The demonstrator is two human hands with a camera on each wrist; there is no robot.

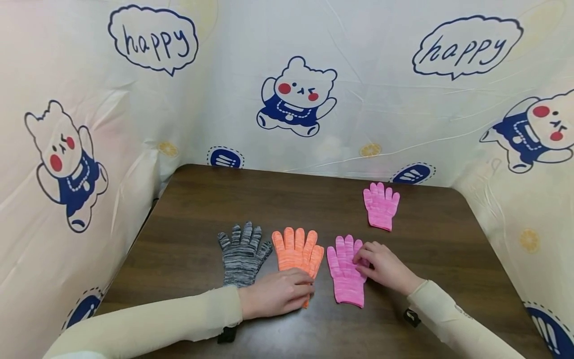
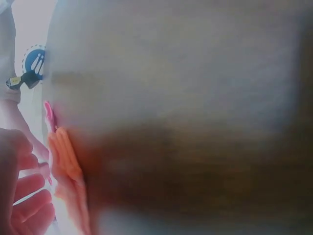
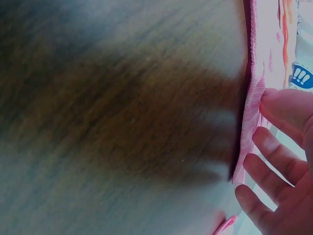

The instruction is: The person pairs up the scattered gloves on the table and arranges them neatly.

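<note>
Over the cuff part of an orange knit glove [image 1: 293, 252] lies my left hand [image 1: 280, 294], its fingers loosely bent and hiding much of that cuff. The left wrist view shows those fingers [image 2: 34, 196] beside the orange fabric. My right hand [image 1: 385, 267] touches the thumb side of a pink glove [image 1: 349, 284], fingers relaxed and spread. In the right wrist view the thumb [image 3: 283, 105] meets the pink glove's edge [image 3: 252, 103]. A grey-and-black striped glove [image 1: 242, 264] lies left of the orange one, its lower end behind my left hand and sleeve.
A second pink glove [image 1: 381, 207] lies farther back on the right of the dark wooden table [image 1: 193, 199]. Printed cloth [image 1: 381, 109] walls in the back and sides. Dark straps are on both wrists.
</note>
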